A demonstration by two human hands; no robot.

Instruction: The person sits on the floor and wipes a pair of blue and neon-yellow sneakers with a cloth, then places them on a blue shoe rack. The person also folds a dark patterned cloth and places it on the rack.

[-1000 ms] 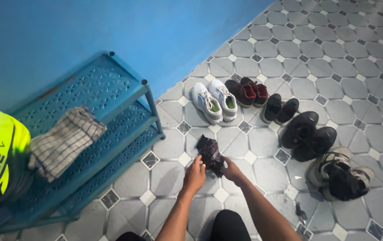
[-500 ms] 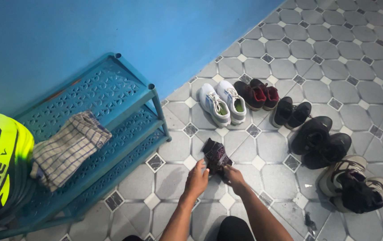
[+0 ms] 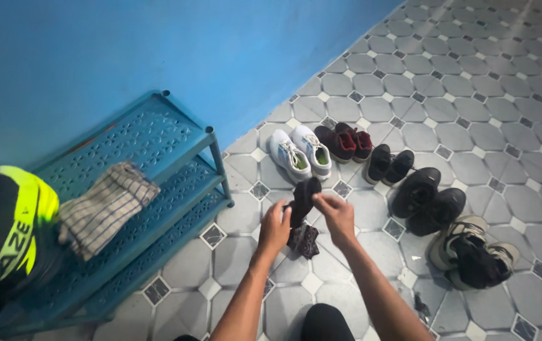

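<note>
My left hand (image 3: pixel 275 228) and my right hand (image 3: pixel 336 216) are raised over the tiled floor, both gripping a dark sock (image 3: pixel 303 197) that stands up between them. Below it, a second dark patterned sock (image 3: pixel 303 240) hangs or lies just under my hands; I cannot tell if it touches the floor. My forearms come in from the bottom of the head view.
A blue three-tier shoe rack (image 3: pixel 151 164) stands against the blue wall on the left, with a checked cloth (image 3: pixel 103 208) and a black and yellow helmet (image 3: pixel 9 230) on top. White sneakers (image 3: pixel 299 153), maroon shoes (image 3: pixel 347 142), black shoes (image 3: pixel 390 166), larger black shoes (image 3: pixel 426 201) and grey-white sneakers (image 3: pixel 470 256) line the floor.
My hands have lifted from the floor, pulling one dark sock upright away from the patterned bundle. The view has shifted slightly.
</note>
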